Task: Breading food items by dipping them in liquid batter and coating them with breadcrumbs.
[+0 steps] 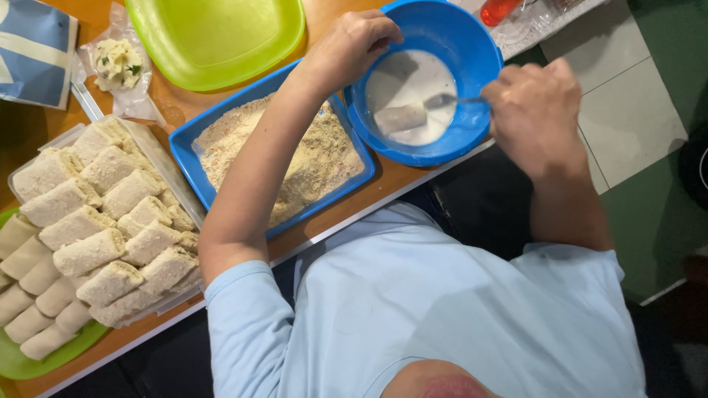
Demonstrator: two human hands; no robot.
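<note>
Left hand (pixel 352 46) curls over the bowl (pixel 472 51) rim at ten o'clock, steadying it, while right hand (pixel 532 110), closed on a spoon (pixel 442 100) at three o'clock, turns the roll (pixel 400 118) in batter (pixel 413 77).

The right hand (pixel 532 110) hides the spoon (pixel 441 100) handle.

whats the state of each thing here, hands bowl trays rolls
left hand: gripping the rim of the blue bowl
right hand: closed on a spoon
spoon: tip in the white batter
blue bowl: partly filled with batter
roll in bowl: lying in batter, uncoated
blue tray: holds a layer of breadcrumbs
clear container: full of crumbed rolls
green plate: stacked with plain rolls
green lid: empty, flat on table
</note>
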